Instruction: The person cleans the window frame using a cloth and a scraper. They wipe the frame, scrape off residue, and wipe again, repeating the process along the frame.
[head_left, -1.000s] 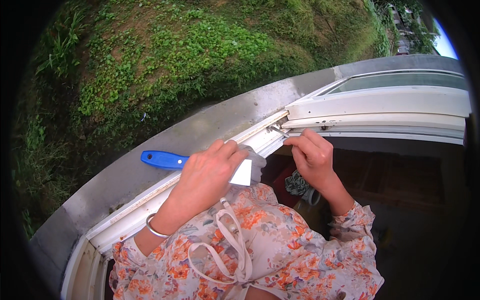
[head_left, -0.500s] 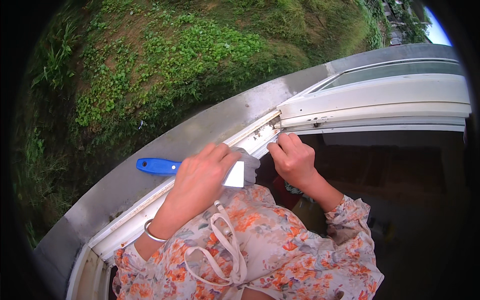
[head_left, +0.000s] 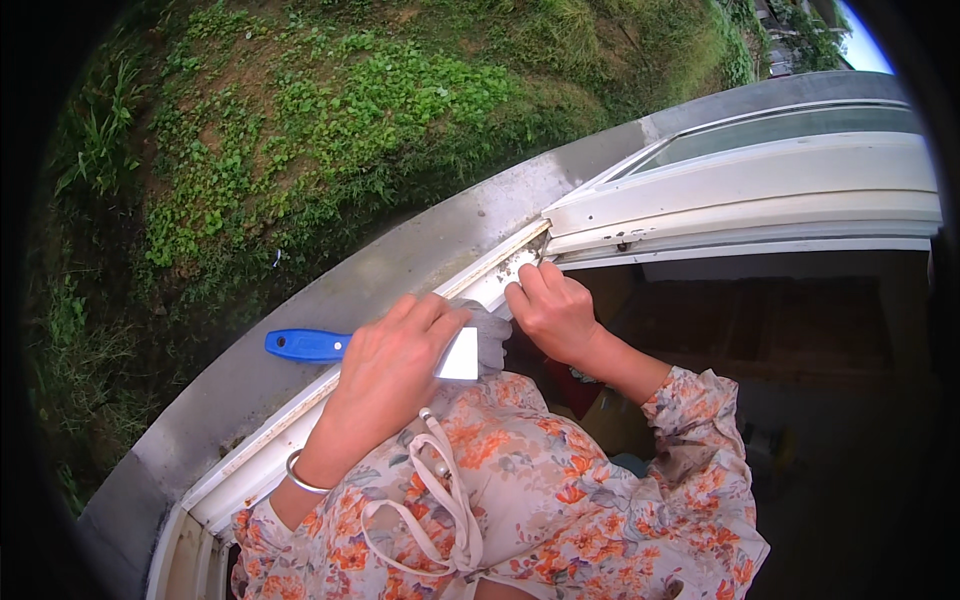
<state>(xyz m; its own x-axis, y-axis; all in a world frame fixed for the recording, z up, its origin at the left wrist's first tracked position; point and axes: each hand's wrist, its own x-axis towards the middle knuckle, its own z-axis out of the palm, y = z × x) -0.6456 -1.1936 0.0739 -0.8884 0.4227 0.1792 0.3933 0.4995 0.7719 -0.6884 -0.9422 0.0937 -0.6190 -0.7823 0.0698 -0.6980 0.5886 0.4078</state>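
My left hand (head_left: 390, 350) is closed round a scraper with a blue handle (head_left: 308, 345) and a flat shiny blade (head_left: 459, 355). A bunched grey piece of fabric (head_left: 489, 330), perhaps a glove, is held in the same hand. It rests by the white window track (head_left: 505, 275). My right hand (head_left: 552, 312) is pinched shut at the track, close to the corner where the sliding sash (head_left: 740, 185) meets it. Whatever is between its fingertips is too small or hidden to name. Dark dirt specks (head_left: 515, 265) lie in the track just beyond those fingertips.
A grey concrete ledge (head_left: 400, 255) curves along outside the window. Past it, the ground drops to grass and leafy plants (head_left: 330, 140). The dark room interior (head_left: 800, 370) lies to the right, under the sash.
My right hand has shifted a little left and toward me along the track. The left hand still holds the scraper and grey fabric. The whole view has tilted slightly.
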